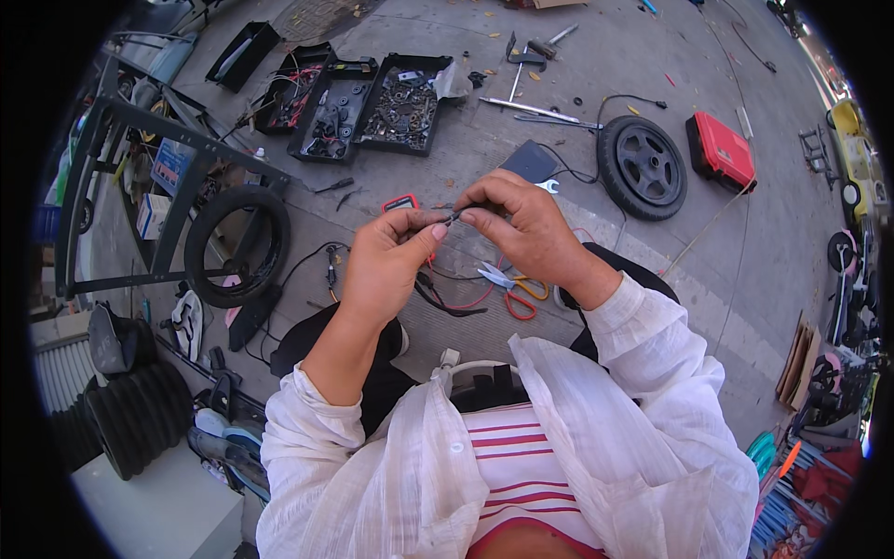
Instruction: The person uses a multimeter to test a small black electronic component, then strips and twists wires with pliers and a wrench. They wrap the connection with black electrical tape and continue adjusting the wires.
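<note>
- Held a small, dark, wire-like piece (454,217) mid-scene, raised off the ground (568,86); could not tell its exact kind behind the fingertips.
- Closed the left hand (384,252) narrowly, thumb against forefinger, on the left side of the piece.
- Pinched likewise with the right hand (521,224) from the right, fingertips almost meeting the left ones.
- Looked very light, thin and probably pliable; seemed weakest at any fine strand or joint, too small to make out.
- Seemed best taken between thumb pad and forefinger, close in from both sides, without hard pull or sharp bend.
- Noted nearer, on the ground: scissors (510,282) with orange and red handles, dark cable (456,311), thin red wire (477,303).
- Noted farther: red-edged meter (400,201), partly hidden by the left hand; to the right, open-ended wrench (549,186) and flat dark case (529,162).
</note>
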### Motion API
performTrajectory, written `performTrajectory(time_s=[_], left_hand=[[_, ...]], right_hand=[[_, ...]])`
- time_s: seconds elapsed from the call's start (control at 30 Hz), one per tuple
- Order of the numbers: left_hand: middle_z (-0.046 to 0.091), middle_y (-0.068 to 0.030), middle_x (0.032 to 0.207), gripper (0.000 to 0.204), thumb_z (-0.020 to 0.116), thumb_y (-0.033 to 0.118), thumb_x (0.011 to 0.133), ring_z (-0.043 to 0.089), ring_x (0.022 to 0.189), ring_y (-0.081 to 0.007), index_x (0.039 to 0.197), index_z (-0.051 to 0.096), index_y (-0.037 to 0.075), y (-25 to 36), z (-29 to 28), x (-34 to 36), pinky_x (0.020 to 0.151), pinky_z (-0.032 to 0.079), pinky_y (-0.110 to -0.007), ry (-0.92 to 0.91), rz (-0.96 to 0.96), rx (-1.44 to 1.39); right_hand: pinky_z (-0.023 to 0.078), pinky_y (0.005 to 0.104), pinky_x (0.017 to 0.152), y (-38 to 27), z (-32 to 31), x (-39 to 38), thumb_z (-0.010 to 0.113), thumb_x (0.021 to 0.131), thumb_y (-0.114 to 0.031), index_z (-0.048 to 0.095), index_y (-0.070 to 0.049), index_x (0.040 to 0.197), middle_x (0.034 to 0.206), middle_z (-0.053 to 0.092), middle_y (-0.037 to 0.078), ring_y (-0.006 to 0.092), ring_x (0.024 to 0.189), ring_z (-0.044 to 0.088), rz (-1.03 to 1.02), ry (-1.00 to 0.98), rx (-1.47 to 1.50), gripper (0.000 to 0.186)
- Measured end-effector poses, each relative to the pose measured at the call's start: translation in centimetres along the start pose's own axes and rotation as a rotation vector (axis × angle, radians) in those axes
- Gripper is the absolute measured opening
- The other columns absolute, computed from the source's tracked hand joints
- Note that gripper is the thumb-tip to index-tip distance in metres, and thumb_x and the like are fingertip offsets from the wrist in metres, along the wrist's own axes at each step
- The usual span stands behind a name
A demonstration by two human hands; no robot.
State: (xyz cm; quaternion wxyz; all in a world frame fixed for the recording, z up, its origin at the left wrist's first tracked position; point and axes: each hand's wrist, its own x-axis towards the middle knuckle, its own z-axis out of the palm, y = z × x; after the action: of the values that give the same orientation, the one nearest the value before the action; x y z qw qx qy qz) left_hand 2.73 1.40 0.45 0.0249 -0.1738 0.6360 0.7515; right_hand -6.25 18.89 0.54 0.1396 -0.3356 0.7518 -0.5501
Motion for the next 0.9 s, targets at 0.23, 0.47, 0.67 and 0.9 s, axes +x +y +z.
performTrajectory(time_s=[0.23,0.47,0.67,0.9], left_hand=[[0.065,-0.0036,0.087,0.016,0.065,0.006,0.088,0.057,0.077,-0.0067,0.100,0.065,-0.004,-0.9,0.0,0.1,0.069,0.045,-0.021,0.016,0.044,0.022],[0.061,-0.0012,0.080,0.020,0.063,0.014,0.090,0.049,0.066,-0.0051,0.100,0.065,-0.004,0.3,-0.3,0.7,0.060,0.040,-0.020,-0.069,-0.143,-0.242],[0.060,-0.0005,0.078,0.018,0.065,0.013,0.089,0.047,0.063,-0.0058,0.097,0.065,-0.003,0.3,-0.6,0.8,0.058,0.038,-0.019,-0.106,-0.173,-0.235],[0.059,0.0007,0.077,0.012,0.066,0.011,0.088,0.048,0.064,-0.0041,0.091,0.064,0.000,-0.9,-0.5,0.6,0.058,0.037,-0.019,-0.095,-0.064,-0.092]], right_hand=[[0.048,0.0346,0.071,0.2,0.2,-0.1,0.064,0.083,-0.007,0.064,0.000,0.094,0.087,0.061,0.013,0.0284,0.081,0.061,-0.027,0.011,-0.017,0.013],[0.045,0.0282,0.069,0.5,-0.7,0.4,0.064,0.087,-0.011,0.064,0.000,0.096,0.089,0.058,0.007,0.0148,0.079,0.056,0.062,-0.035,0.017,0.014],[0.048,0.0333,0.071,0.5,-0.5,0.3,0.064,0.084,-0.008,0.064,0.001,0.095,0.088,0.062,0.013,0.0252,0.081,0.061,0.047,-0.027,0.029,0.014],[0.047,0.0303,0.070,0.8,-0.1,0.1,0.064,0.086,-0.009,0.064,0.000,0.096,0.090,0.059,0.010,0.0194,0.080,0.059,0.004,-0.051,-0.016,0.013]])
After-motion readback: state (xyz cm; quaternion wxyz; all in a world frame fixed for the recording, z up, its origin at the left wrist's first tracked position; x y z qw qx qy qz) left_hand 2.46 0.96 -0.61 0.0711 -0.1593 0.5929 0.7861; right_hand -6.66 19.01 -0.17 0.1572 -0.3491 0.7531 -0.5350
